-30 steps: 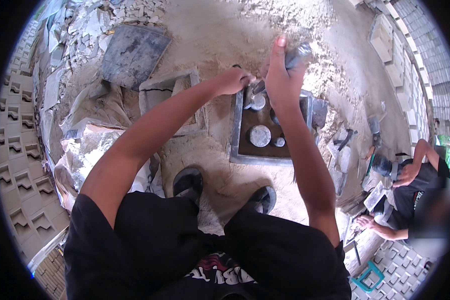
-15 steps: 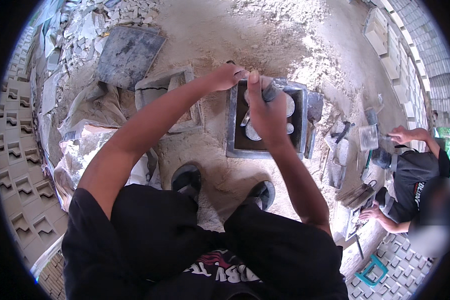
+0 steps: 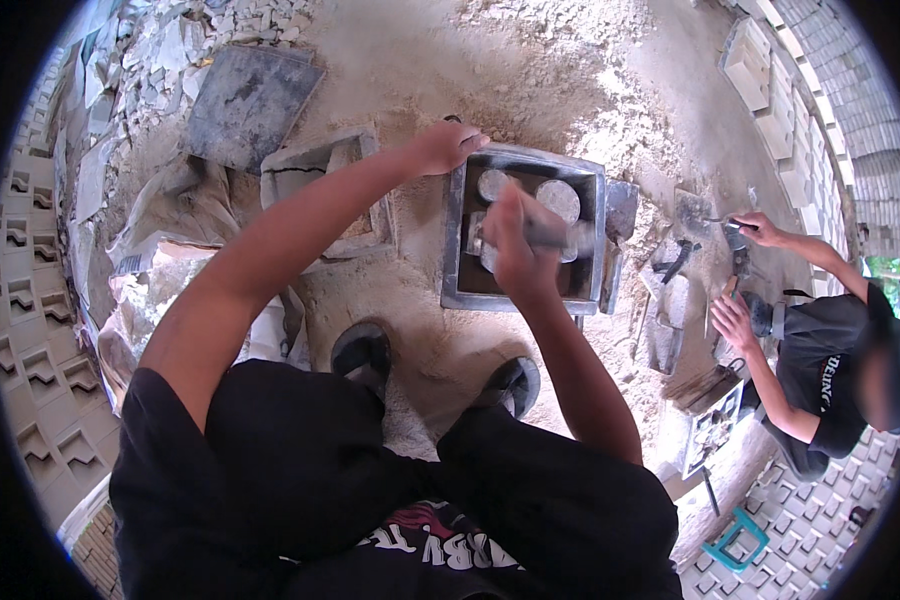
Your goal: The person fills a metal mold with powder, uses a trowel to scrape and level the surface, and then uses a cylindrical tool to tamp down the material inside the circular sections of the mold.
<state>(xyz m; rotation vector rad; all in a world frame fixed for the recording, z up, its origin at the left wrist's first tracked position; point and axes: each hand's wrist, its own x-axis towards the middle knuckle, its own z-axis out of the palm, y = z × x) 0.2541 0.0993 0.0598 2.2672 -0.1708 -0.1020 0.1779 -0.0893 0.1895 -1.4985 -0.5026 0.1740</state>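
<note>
A square, dark-rimmed mould (image 3: 452, 245) rests on the dusty ground ahead of me, with pale round discs (image 3: 558, 201) inside it. At its far left corner my left hand (image 3: 446, 148) is closed over the rim. My right hand (image 3: 522, 255) is over the middle of the mould, fingers wrapped around a greyish tool (image 3: 548, 228) that points to the right. Motion smears the tool, so its exact kind does not show. The hand and tool cover part of the discs.
Left of the mould lies a grey rectangular frame (image 3: 388, 225), with a dark slab (image 3: 255, 105) beyond it. A crumpled sack (image 3: 165, 290) is at the left. On the right a co-worker (image 3: 820, 340) handles tools beside a teal stool (image 3: 738, 540).
My right hand has dropped from beside my left hand to the mould's middle, bringing the tool along. My left hand stays at the corner. The co-worker's hands have come closer together.
</note>
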